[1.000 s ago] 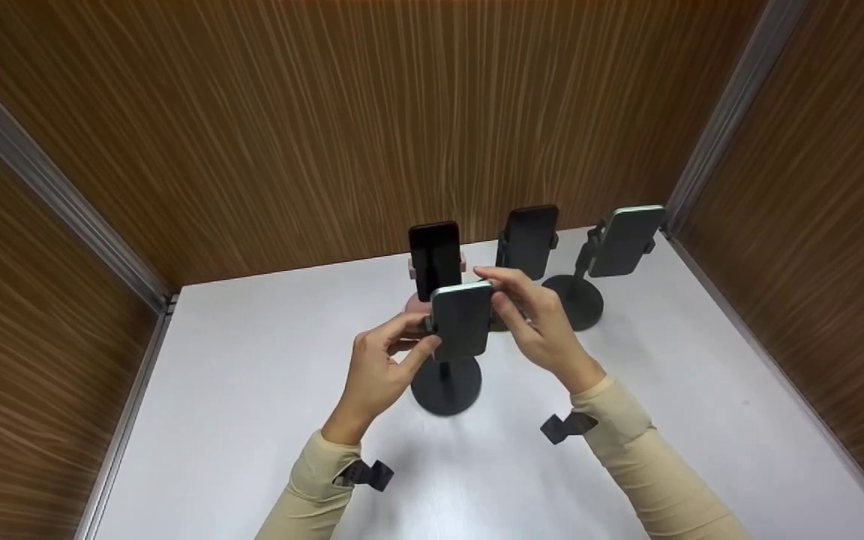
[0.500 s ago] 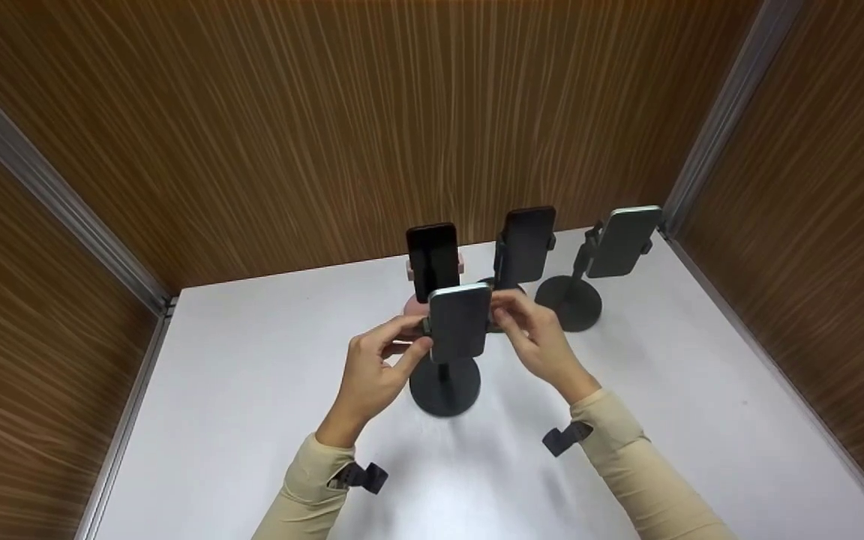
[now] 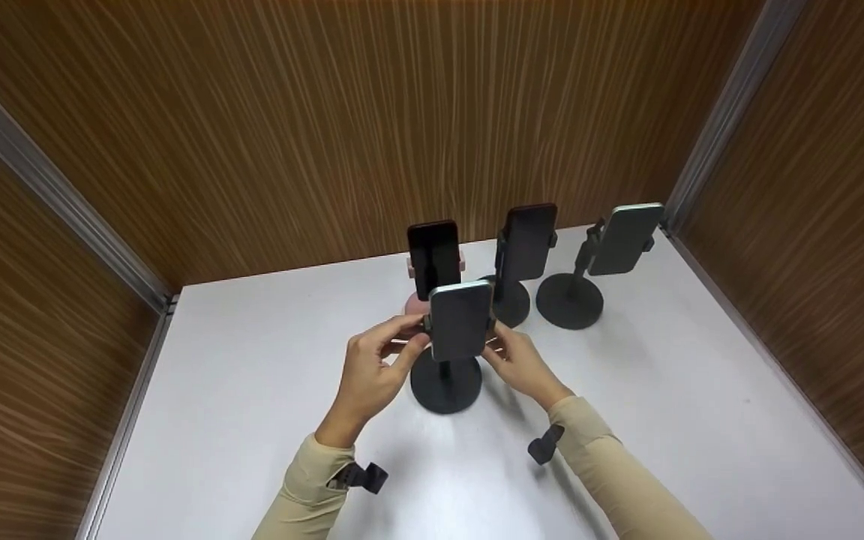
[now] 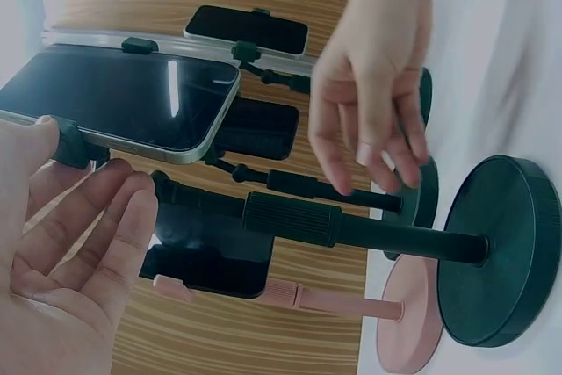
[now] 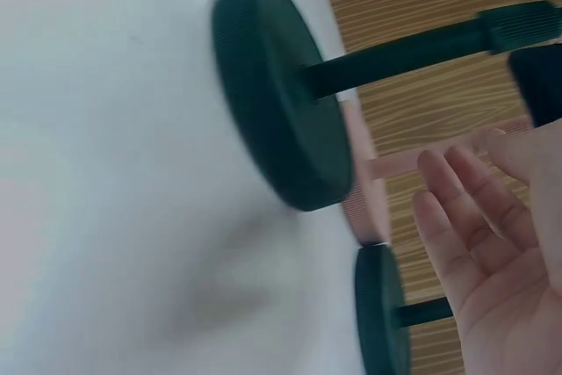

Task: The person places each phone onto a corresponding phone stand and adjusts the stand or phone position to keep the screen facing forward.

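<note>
A smartphone (image 3: 462, 322) sits upright in the clamp of a dark phone stand (image 3: 445, 394), its screen facing me. In the left wrist view, my left hand (image 4: 70, 261) pinches the clamp's lower jaw at the long edge of the phone (image 4: 114, 98). The stand's ribbed collar, thin pole and round base (image 4: 500, 252) show beyond the fingers. My right hand (image 3: 526, 367) is beside the phone's lower right edge in the head view. From the left wrist, the right hand (image 4: 378, 85) appears with loosely bent fingers, holding nothing, behind the pole.
Behind stands a black phone (image 3: 433, 259) in a pink stand (image 4: 408, 322). To its right are two more dark stands holding a dark phone (image 3: 529, 244) and a light-edged phone (image 3: 627, 240). Wood-grain panels (image 3: 402, 135) enclose the white table (image 3: 267, 360).
My right hand has come down from the phone's upper right corner along its right side to the lower edge. The left hand has kept its hold on the clamp.
</note>
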### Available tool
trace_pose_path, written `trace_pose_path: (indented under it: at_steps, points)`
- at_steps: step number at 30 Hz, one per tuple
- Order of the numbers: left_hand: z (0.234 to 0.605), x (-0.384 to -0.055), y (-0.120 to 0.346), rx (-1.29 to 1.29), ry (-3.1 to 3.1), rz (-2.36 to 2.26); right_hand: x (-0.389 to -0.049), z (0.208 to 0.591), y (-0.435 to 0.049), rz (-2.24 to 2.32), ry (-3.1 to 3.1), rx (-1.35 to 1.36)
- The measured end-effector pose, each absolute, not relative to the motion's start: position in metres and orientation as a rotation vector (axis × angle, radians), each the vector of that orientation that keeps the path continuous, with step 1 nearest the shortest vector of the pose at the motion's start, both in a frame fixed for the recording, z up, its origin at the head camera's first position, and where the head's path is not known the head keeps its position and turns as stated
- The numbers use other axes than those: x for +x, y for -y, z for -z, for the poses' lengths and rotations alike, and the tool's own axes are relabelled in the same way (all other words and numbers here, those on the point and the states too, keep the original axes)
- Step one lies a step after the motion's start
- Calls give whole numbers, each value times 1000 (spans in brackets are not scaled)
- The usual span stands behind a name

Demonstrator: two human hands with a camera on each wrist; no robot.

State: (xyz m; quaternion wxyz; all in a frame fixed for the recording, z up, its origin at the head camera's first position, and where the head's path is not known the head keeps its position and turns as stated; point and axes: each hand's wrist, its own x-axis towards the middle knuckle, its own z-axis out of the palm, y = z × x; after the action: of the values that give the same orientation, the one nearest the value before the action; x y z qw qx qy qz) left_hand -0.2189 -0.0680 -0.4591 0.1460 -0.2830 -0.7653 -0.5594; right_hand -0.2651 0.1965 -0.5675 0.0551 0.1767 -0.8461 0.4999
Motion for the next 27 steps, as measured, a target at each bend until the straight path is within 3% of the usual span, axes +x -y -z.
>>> trace_pose_path:
  at_steps: [17, 27]
  points:
    - [478, -232, 68, -734, 2196, 1644, -263, 586, -174, -1438, 2770, 466]
    - [491, -246, 54, -637, 2328, 1487, -258, 593, -166, -1483, 2671, 644]
